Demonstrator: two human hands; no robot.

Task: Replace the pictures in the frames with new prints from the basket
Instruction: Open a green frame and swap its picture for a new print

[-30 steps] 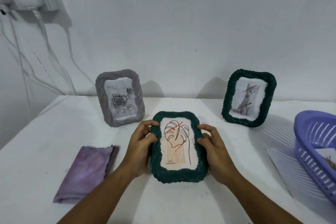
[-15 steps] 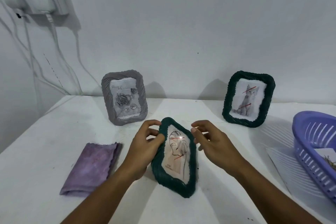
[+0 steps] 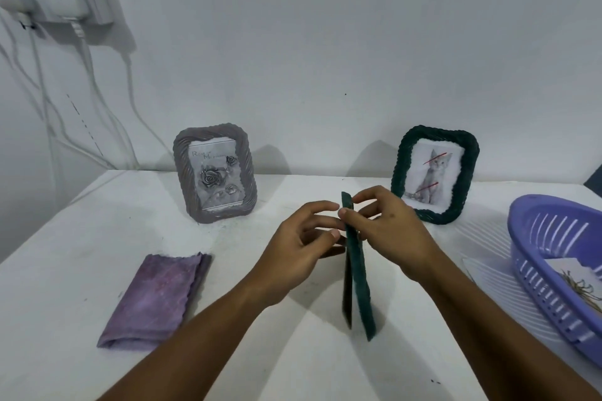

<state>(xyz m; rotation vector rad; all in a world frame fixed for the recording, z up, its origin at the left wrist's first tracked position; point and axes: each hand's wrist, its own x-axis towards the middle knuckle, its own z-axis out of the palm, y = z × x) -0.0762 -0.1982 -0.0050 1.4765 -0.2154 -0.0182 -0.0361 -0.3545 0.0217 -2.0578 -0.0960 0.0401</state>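
A dark green woven frame [image 3: 357, 273] stands on edge in the middle of the table, turned so only its thin side shows; its picture is hidden. My left hand [image 3: 301, 244] holds its left face and my right hand [image 3: 389, 228] pinches its upper part from the right. A grey frame [image 3: 215, 172] with a rose print stands at the back left. A second green frame [image 3: 435, 174] with a cat print leans against the wall at the back right. The purple basket [image 3: 534, 257] sits at the right edge, with prints [image 3: 576, 280] inside.
A folded purple cloth [image 3: 156, 299] lies on the white table [image 3: 81, 238] to the left. A white sheet [image 3: 488, 273] lies under the basket's near side. A power strip [image 3: 55, 0] with cables hangs on the wall at upper left.
The green frame was lying face up between both hands. It has been turned up and round onto its edge, so the leaf picture no longer shows.
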